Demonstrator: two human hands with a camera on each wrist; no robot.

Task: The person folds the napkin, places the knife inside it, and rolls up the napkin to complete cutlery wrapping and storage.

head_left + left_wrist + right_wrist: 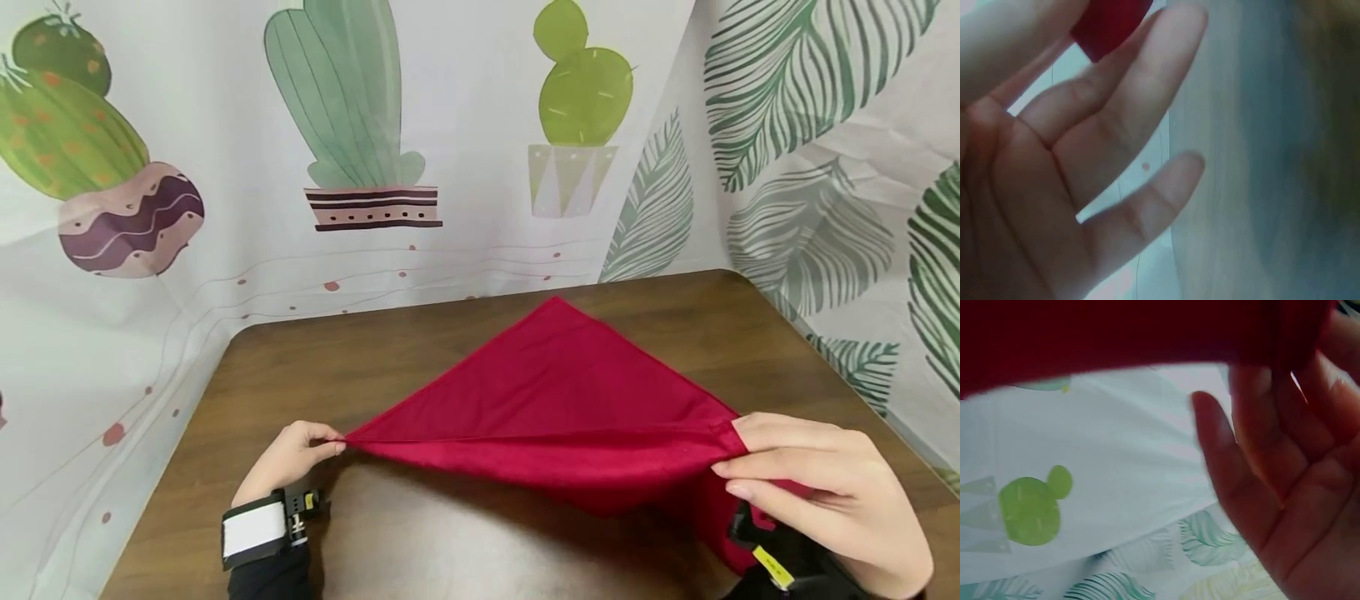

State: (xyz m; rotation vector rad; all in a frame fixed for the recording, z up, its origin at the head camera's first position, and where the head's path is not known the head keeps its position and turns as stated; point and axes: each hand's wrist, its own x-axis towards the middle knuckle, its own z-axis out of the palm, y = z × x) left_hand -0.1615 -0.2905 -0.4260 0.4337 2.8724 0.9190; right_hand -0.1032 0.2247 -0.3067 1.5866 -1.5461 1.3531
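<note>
A thin red cloth (555, 375) stretches between both hands over the table, one corner pointing to the back edge. At its left corner my left hand (288, 457) pinches the fabric between thumb and forefinger; in the left wrist view a bit of red cloth (1110, 28) shows by the fingers, the little finger standing apart. My right hand (832, 492) grips the right side between thumb and fingers. Below that hand a part of the cloth hangs down. The front edge sags in a fold between the hands. In the right wrist view the cloth (1135, 337) spans the top.
The brown wooden table (300, 358) has rounded back corners. Behind it hangs a white backdrop (480, 167) printed with cacti, and leaf-printed fabric (810, 225) covers the right side. A strapped device (262, 529) sits on the left wrist, another (780, 558) on the right.
</note>
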